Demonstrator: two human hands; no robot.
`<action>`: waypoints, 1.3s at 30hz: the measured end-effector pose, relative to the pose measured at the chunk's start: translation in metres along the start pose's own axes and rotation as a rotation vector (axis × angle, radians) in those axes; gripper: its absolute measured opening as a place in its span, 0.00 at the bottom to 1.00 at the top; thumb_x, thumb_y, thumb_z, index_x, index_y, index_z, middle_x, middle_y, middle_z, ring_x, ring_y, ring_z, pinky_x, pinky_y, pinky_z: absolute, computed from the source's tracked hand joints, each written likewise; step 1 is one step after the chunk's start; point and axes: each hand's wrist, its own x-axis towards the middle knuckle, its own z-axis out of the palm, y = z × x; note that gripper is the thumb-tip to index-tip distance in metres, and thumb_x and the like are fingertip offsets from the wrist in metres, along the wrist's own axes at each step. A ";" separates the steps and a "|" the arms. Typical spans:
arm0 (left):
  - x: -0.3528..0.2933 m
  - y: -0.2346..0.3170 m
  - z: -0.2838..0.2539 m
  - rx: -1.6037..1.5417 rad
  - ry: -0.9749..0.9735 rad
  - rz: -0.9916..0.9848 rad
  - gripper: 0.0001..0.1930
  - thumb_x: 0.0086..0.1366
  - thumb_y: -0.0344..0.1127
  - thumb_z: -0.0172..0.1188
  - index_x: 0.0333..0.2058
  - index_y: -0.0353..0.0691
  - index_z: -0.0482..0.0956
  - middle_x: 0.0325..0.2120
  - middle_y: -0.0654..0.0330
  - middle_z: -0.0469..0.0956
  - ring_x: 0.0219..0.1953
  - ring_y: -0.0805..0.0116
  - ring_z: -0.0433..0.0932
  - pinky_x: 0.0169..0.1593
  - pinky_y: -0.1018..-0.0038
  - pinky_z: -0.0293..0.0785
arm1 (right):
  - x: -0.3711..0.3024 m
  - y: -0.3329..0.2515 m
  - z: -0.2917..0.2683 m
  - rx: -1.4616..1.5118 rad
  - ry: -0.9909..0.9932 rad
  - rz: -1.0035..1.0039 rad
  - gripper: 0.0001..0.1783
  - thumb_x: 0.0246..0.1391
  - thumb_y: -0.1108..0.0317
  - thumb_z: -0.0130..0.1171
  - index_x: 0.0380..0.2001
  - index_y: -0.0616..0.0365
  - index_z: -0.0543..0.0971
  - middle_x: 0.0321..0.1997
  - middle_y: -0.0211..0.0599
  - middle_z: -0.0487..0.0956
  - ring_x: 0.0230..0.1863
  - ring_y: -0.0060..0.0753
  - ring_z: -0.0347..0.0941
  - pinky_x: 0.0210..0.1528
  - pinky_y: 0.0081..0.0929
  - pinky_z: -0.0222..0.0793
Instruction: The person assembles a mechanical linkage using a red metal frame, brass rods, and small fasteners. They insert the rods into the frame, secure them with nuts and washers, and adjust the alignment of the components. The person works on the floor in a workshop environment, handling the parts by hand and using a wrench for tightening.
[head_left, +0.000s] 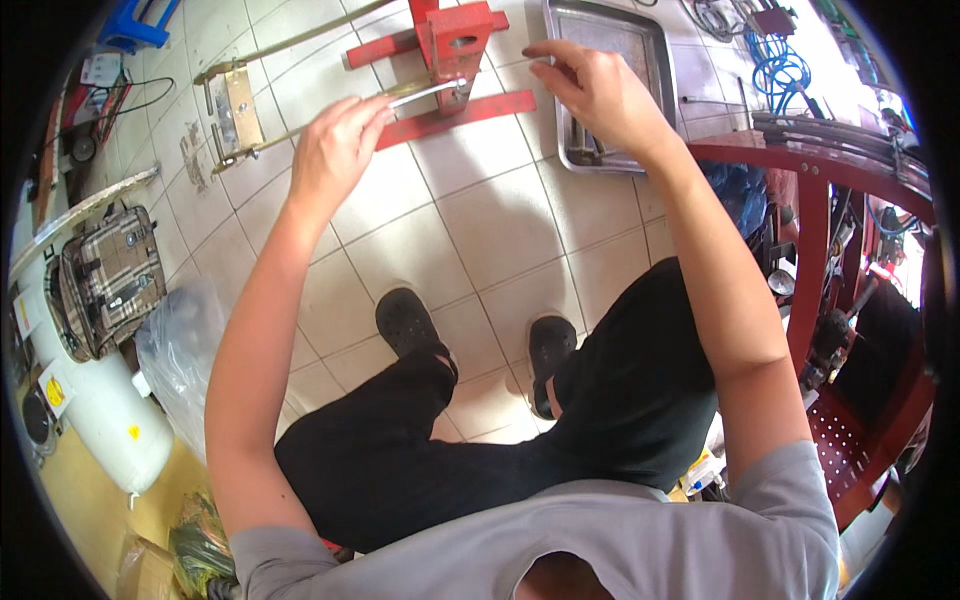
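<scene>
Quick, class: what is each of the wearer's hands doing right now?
Left hand: closed, holding a silver wrench.
Right hand: partly open, fingers loosely curled; nothing visibly held.

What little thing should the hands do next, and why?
Maybe the left hand could gently turn the silver wrench: it is already gripping it, and the wrench's far end appears to be at the red stand, while the right hand is off the wrench.
</scene>
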 end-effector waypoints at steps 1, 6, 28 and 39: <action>0.005 0.001 -0.001 0.016 -0.009 -0.001 0.08 0.62 0.32 0.57 0.37 0.37 0.79 0.24 0.52 0.74 0.25 0.55 0.74 0.32 0.67 0.70 | 0.001 0.003 0.001 -0.008 0.016 -0.028 0.14 0.54 0.61 0.55 0.42 0.56 0.78 0.27 0.49 0.79 0.32 0.50 0.77 0.38 0.39 0.72; 0.002 0.001 0.005 -0.025 -0.036 -0.069 0.09 0.62 0.35 0.57 0.37 0.37 0.79 0.23 0.54 0.74 0.25 0.56 0.73 0.31 0.67 0.70 | -0.001 0.007 0.011 0.028 -0.018 -0.035 0.13 0.54 0.62 0.53 0.39 0.56 0.79 0.26 0.47 0.79 0.32 0.49 0.77 0.38 0.38 0.72; 0.006 0.002 0.005 0.146 -0.039 -0.012 0.07 0.60 0.33 0.59 0.35 0.40 0.80 0.22 0.55 0.75 0.24 0.57 0.74 0.31 0.67 0.69 | -0.017 0.013 0.053 -0.010 -0.220 0.012 0.19 0.54 0.63 0.55 0.47 0.59 0.74 0.29 0.48 0.79 0.35 0.51 0.76 0.40 0.40 0.71; 0.018 0.019 -0.010 0.375 -0.089 0.077 0.07 0.60 0.38 0.59 0.31 0.42 0.80 0.23 0.60 0.78 0.24 0.61 0.75 0.30 0.69 0.66 | 0.014 0.008 0.084 0.222 -0.072 0.037 0.18 0.54 0.65 0.54 0.48 0.54 0.68 0.40 0.44 0.78 0.44 0.49 0.73 0.45 0.43 0.68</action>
